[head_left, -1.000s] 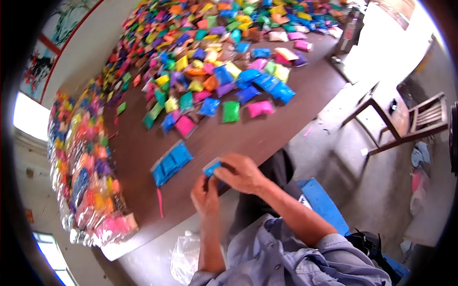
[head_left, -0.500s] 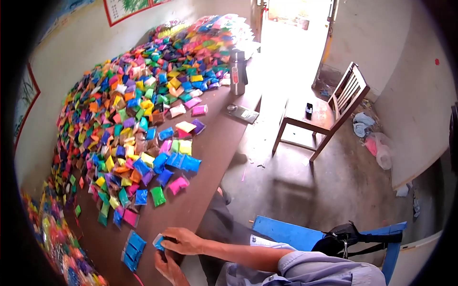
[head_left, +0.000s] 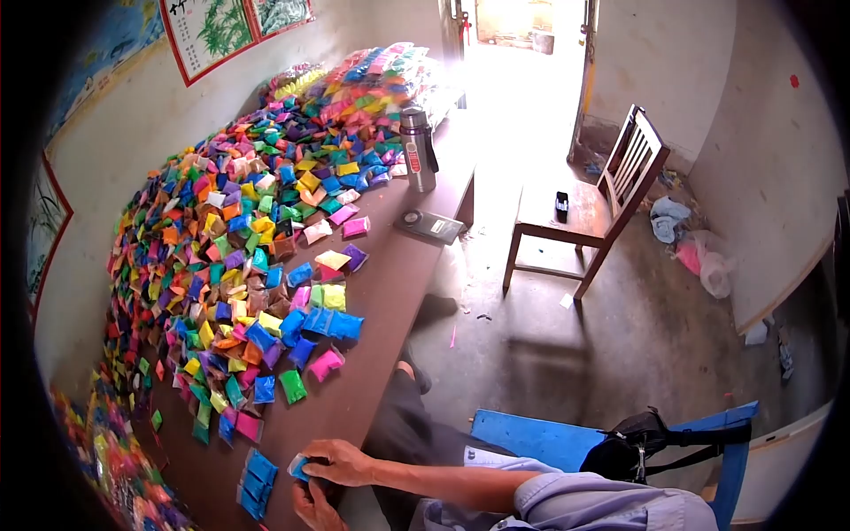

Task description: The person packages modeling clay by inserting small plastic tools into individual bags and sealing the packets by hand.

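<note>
At the bottom of the head view, my right hand (head_left: pixel 341 462) is closed, pinching a small blue packet (head_left: pixel 299 467) between thumb and fingertips. Just below it, my left hand (head_left: pixel 317 509) has its curled fingers at the lower edge of the same packet; its far side is cut off by the frame. A joined group of blue packets (head_left: pixel 256 483) lies flat on the brown table (head_left: pixel 354 389), left of both hands. Farther up the table spreads a big heap of small colourful packets (head_left: pixel 239 257), with a green packet (head_left: pixel 292 386) and a pink packet (head_left: pixel 327 364) at its near edge.
A steel flask (head_left: pixel 418 152) and a flat grey device (head_left: pixel 428 226) stand near the table's right edge. Beyond are a wooden chair (head_left: pixel 567 208) with a small black object, a blue bench (head_left: pixel 536 440) with a black bag (head_left: pixel 637 442), and plastic bags (head_left: pixel 706 265) on the floor.
The view has shifted, so the hands and the joined blue packets appear slightly lower and to the right. Both hands stay at the small blue packet.
</note>
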Motion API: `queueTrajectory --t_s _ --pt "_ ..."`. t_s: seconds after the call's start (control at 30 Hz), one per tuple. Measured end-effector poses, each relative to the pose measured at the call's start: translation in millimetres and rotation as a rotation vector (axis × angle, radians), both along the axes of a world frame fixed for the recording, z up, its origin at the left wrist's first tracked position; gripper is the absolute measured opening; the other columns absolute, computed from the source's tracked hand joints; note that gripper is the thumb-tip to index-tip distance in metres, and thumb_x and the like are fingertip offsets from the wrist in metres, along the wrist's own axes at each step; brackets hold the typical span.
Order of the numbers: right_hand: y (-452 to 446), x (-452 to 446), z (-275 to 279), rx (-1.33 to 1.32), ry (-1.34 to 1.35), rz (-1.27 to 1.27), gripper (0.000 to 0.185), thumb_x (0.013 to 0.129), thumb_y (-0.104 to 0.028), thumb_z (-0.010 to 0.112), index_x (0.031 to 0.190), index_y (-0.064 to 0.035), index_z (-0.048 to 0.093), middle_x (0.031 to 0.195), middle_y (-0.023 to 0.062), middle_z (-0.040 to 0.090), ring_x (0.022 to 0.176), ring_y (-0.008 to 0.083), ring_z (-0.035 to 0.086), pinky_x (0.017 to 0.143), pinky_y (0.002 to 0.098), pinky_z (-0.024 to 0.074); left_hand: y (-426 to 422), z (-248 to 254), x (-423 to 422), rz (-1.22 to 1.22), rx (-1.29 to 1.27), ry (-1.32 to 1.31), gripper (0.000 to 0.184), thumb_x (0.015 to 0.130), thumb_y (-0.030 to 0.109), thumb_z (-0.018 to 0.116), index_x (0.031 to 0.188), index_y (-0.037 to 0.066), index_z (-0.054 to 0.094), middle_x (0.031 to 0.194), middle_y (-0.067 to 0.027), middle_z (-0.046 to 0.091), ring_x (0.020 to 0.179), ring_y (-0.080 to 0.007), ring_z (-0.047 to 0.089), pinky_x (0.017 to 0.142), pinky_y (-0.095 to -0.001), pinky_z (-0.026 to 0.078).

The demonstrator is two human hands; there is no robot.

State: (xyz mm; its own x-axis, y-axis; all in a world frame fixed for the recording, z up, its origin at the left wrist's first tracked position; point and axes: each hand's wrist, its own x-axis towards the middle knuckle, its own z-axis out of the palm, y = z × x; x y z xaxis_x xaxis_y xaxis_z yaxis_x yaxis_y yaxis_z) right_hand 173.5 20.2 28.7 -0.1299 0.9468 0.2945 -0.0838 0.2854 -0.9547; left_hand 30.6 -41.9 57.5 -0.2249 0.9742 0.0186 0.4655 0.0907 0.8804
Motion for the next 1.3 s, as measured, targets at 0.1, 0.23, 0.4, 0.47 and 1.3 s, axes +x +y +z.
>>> queueTrajectory --t_s 0.1,0.23,0.4,0.47,1.3 --pt "-2 6 10 -0.017 -0.028 0.081 0.027 0.096 -0.023 0.066 0.110 -0.0002 0.066 0.098 0.0157 0.063 0.090 0.0327 0.063 0.078 0.0406 0.0498 0 -5 -2 0.036 0.036 0.119 0.038 0.102 0.027 0.063 0.123 -0.004 0.066 0.106 -0.0129 0.071 0.093 -0.0226 0.065 0.080 -0.0358 0.055" --pt "0 4 6 -0.032 -0.018 0.065 0.028 0.096 -0.024 0.065 0.110 0.0002 0.066 0.098 0.0150 0.063 0.089 0.0319 0.063 0.077 0.0401 0.0502 1 5 7 0.026 0.036 0.090 0.036 0.102 0.025 0.063 0.121 -0.005 0.066 0.106 -0.0133 0.071 0.092 -0.0227 0.065 0.081 -0.0358 0.055" --pt "4 -1 -4 -0.010 0.004 0.069 0.026 0.096 -0.021 0.066 0.110 0.0010 0.066 0.101 0.0151 0.065 0.091 0.0319 0.064 0.078 0.0392 0.0510 1 10 8 0.010 0.103 -0.279 0.036 0.101 0.025 0.063 0.119 -0.006 0.067 0.105 -0.0137 0.071 0.091 -0.0233 0.064 0.080 -0.0365 0.054" --pt "2 1 -1 -0.036 -0.003 0.115 0.025 0.096 -0.019 0.066 0.111 0.0010 0.066 0.102 0.0155 0.065 0.093 0.0326 0.065 0.079 0.0387 0.0515 3 12 10 0.089 0.086 -0.212 0.035 0.101 0.025 0.063 0.118 -0.006 0.068 0.104 -0.0142 0.071 0.090 -0.0240 0.064 0.080 -0.0373 0.053" --pt "0 -4 2 0.023 -0.096 0.042 0.023 0.098 -0.019 0.062 0.109 0.0009 0.066 0.102 0.0157 0.065 0.094 0.0355 0.065 0.081 0.0419 0.0518 14 13 9 0.130 0.185 -0.120 0.034 0.099 0.029 0.067 0.105 -0.004 0.072 0.097 -0.0135 0.071 0.084 -0.0233 0.064 0.073 -0.0367 0.054"
